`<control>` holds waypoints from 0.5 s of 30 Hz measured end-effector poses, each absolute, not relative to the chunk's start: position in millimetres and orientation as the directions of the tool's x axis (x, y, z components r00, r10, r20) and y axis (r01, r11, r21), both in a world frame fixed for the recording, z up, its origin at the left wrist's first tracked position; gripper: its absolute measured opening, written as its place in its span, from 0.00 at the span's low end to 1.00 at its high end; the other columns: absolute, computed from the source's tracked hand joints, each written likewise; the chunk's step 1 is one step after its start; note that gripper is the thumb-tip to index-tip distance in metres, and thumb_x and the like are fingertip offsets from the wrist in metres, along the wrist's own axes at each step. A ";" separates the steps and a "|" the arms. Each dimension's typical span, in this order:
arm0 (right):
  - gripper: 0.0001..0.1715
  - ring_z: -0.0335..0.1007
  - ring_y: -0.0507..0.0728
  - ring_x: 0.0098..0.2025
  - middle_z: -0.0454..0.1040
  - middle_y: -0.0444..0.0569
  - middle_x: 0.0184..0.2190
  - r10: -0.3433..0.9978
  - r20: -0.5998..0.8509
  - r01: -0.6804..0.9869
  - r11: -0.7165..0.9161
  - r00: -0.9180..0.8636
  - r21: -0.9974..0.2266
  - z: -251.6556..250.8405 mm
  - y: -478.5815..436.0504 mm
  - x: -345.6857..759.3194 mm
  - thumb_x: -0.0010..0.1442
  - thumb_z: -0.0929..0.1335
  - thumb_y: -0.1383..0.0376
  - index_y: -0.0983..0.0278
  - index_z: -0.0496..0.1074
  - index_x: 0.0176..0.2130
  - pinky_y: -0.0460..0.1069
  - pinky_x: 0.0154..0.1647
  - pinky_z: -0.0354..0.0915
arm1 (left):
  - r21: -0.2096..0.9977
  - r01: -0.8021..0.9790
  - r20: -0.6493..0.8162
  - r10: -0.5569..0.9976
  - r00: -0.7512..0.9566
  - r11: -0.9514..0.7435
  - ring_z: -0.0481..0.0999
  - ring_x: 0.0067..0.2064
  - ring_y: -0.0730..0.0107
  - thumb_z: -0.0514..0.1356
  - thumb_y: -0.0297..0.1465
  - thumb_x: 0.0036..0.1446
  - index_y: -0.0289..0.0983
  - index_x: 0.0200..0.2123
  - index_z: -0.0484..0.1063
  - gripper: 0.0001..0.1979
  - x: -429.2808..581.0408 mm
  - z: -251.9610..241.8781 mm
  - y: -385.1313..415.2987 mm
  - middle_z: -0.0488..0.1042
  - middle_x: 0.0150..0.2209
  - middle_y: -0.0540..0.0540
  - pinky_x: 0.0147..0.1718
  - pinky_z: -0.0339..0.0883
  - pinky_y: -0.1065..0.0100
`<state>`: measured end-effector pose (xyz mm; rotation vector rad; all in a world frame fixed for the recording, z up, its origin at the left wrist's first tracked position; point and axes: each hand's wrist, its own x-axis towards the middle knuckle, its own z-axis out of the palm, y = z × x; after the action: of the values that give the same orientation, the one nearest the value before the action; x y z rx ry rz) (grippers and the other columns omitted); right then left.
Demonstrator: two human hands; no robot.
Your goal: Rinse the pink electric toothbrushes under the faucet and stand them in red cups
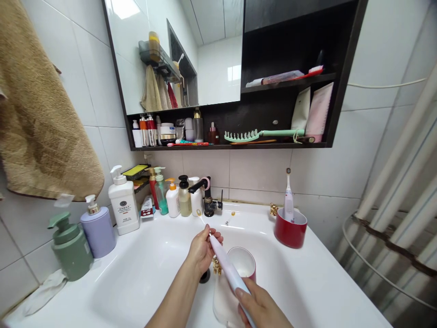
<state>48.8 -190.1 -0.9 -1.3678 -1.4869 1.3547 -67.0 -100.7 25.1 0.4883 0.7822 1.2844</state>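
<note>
From my remote seat I see both hands closed on one thing: a pale pink, slim plastic electric toothbrush (227, 266) held over the white ceramic basin (143, 269). Its long axis runs on a diagonal, from low on my right and close to the body, up and away to the left, and its thin neck and small brush head (199, 213) point toward the black metal tap (205, 193). The right hand (261, 306) is wrapped round the butt of the handle at the near end. The left hand (202, 249) pinches the upper end where handle meets neck, so the left is the nearer one to the head. Just beside the handle, on its right and inside the basin, stands a pink mug with a white inside (243, 263); I cannot tell whether it touches the toothbrush. The drain (205, 276) shows just below the left hand. On the rim at the back right a red cup (290, 232) holds a second electric brush (288, 200) upright. A green pump bottle (70, 250), a lilac one (98, 230) and a white one (123, 205) line the left ledge under a tan towel (41, 127). A dark shelf (239, 146) with a mirror hangs above, and white pipes (403, 182) crowd the right wall.
</note>
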 end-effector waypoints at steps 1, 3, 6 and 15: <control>0.24 0.51 0.46 0.14 0.54 0.38 0.13 0.965 -0.166 0.234 -0.117 -0.204 -0.965 -2.8 -189.7 48.6 0.46 0.56 0.50 0.66 0.60 0.34 0.42 0.16 0.52 | 0.714 -0.658 -0.238 0.967 0.092 0.238 0.68 0.20 0.75 0.50 0.32 0.48 0.32 0.21 0.60 0.09 -67.1 25.4 -100.9 0.65 0.17 0.48 0.24 0.61 0.72; 0.24 0.50 0.46 0.14 0.55 0.38 0.13 0.968 -0.160 0.232 -0.114 -0.192 -0.966 -6.4 -188.7 48.5 0.46 0.57 0.50 0.65 0.60 0.35 0.42 0.16 0.52 | 0.716 -0.658 -0.228 0.969 0.095 0.233 0.68 0.20 0.75 0.51 0.33 0.48 0.32 0.21 0.61 0.09 -67.3 25.9 -101.2 0.66 0.17 0.49 0.24 0.61 0.72; 0.23 0.51 0.46 0.14 0.56 0.38 0.14 0.975 -0.140 0.254 -0.093 -0.175 -0.963 -9.2 -187.5 49.0 0.46 0.57 0.51 0.66 0.60 0.36 0.42 0.16 0.52 | 0.730 -0.646 -0.225 0.971 0.081 0.223 0.68 0.20 0.75 0.51 0.33 0.47 0.32 0.21 0.61 0.09 -67.5 26.1 -101.1 0.66 0.17 0.48 0.24 0.61 0.73; 0.24 0.52 0.47 0.15 0.57 0.39 0.14 0.985 -0.084 0.317 -0.033 -0.149 -0.948 -9.2 -186.8 49.7 0.47 0.56 0.51 0.66 0.60 0.37 0.43 0.17 0.53 | 0.750 -0.640 -0.240 0.970 -0.025 0.169 0.68 0.23 0.76 0.52 0.31 0.47 0.32 0.25 0.64 0.07 -69.0 23.5 -97.8 0.68 0.21 0.47 0.24 0.61 0.74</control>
<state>49.7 -186.8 -9.2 -1.4084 -1.5396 1.2066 -69.0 -97.8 23.5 0.4919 0.8582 1.3708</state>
